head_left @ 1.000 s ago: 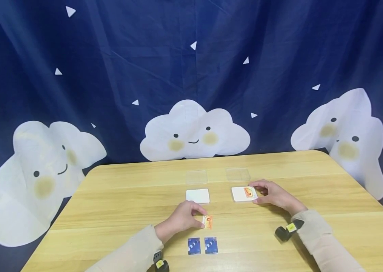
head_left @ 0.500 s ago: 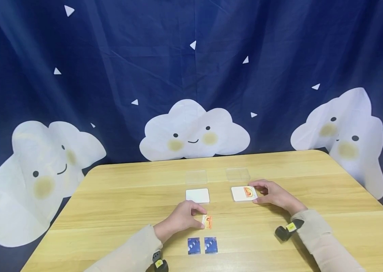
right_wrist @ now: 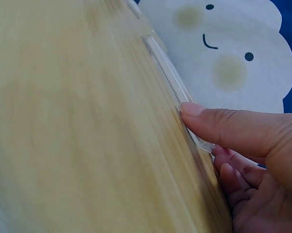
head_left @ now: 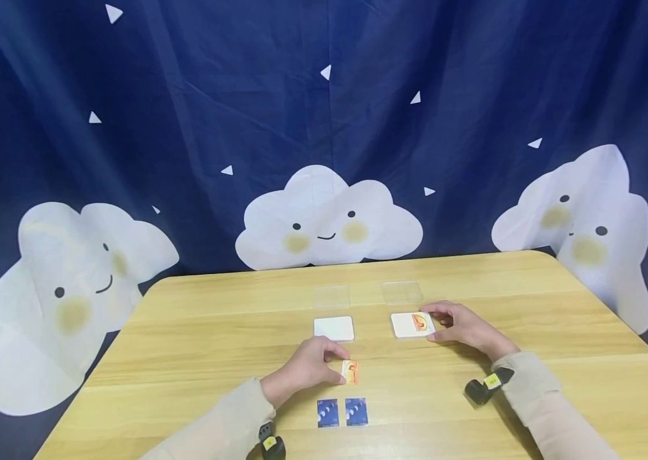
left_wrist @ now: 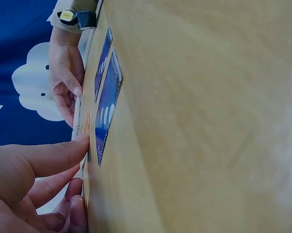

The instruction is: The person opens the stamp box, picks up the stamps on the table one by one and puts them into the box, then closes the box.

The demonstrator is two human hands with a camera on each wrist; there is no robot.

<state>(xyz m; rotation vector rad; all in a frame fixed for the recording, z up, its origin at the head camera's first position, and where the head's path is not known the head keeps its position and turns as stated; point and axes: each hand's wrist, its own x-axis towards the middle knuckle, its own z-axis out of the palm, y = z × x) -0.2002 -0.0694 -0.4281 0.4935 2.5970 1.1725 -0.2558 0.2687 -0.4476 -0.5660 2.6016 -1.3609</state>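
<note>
My left hand point(head_left: 309, 364) pinches an orange-and-white stamp point(head_left: 351, 372) by its left side, thumb at the lower corner and index finger at the upper, low over the table. Just nearer to me lie two dark blue stamps point(head_left: 327, 413) with a row of pale moons, side by side; both also show in the left wrist view point(left_wrist: 108, 104). My right hand point(head_left: 461, 326) grips the right end of a shallow clear case point(right_wrist: 170, 70) between thumb and fingers. White cards point(head_left: 403, 324) fill that case, and a second orange stamp point(head_left: 420, 322) lies on their right part.
Another stack of white cards point(head_left: 334, 328) sits left of the gripped case, just beyond my left hand. Two clear lids point(head_left: 332, 296) lie flat farther back. The wooden table point(head_left: 186, 358) ends at a dark blue curtain point(head_left: 278, 115) with clouds.
Both hands keep their holds in the same places. Only the head view has tilted slightly, so everything sits a little higher in it.
</note>
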